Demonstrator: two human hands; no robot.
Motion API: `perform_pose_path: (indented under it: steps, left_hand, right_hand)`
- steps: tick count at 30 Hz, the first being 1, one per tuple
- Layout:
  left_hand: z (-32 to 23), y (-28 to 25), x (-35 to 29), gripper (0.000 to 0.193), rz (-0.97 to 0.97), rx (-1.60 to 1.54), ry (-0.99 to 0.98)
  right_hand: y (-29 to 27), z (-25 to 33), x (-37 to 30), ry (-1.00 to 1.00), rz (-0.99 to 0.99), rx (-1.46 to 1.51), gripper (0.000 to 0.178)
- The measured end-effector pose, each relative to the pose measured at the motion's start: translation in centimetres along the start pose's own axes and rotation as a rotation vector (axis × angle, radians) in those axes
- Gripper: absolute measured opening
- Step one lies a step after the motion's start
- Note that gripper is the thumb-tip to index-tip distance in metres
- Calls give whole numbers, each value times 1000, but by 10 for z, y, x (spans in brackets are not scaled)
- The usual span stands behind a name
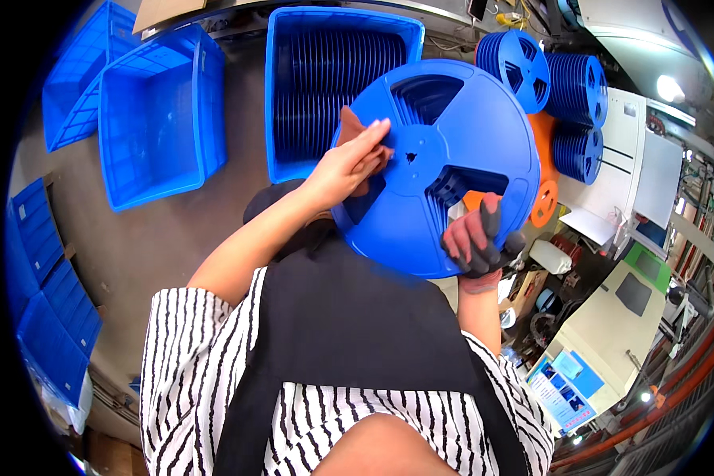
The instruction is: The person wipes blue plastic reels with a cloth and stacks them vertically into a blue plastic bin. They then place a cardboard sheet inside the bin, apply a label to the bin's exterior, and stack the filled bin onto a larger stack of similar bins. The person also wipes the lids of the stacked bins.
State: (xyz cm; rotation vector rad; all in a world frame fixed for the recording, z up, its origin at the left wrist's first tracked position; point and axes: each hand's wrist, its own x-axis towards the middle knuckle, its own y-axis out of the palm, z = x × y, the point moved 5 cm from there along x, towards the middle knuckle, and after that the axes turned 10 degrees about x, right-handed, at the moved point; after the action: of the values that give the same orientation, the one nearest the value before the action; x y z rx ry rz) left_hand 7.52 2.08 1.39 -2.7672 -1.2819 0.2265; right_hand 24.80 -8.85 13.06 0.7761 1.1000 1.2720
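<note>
A large blue plastic reel (pixel 452 135) with three spoke openings is held up in front of me. My right hand (pixel 476 242), in a grey and red work glove, grips its lower right rim. My bare left hand (pixel 349 163) presses a brownish-red cloth (pixel 361 151) flat against the reel's left face, near the hub. My striped sleeves and a black apron fill the lower part of the view.
A blue crate (pixel 345 24) packed with upright blue reels stands behind the held reel. An empty blue crate (pixel 163 111) lies to the left, with more crates further left. Stacks of blue reels (pixel 575 87) and orange reels (pixel 543 198) sit at right, beside machines.
</note>
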Motion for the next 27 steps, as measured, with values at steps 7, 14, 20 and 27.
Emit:
perform_pose_path:
  steps: [7,14,20,27]
  left_hand:
    - [-5,-57,-40,61,108,384,242]
    - [-10,-25,-46,52,178,918,506]
    - [-18,-36,-48,34,164,912,513]
    - [28,-57,-83,20,100,-592,-488]
  right_hand:
    - [-4,27,16,-81,54,226,53]
    - [1,27,12,-62,64,216,61]
    - [-5,44,23,-23,-33,77,69]
    - [-25,52,38,-12,-338,-100,53]
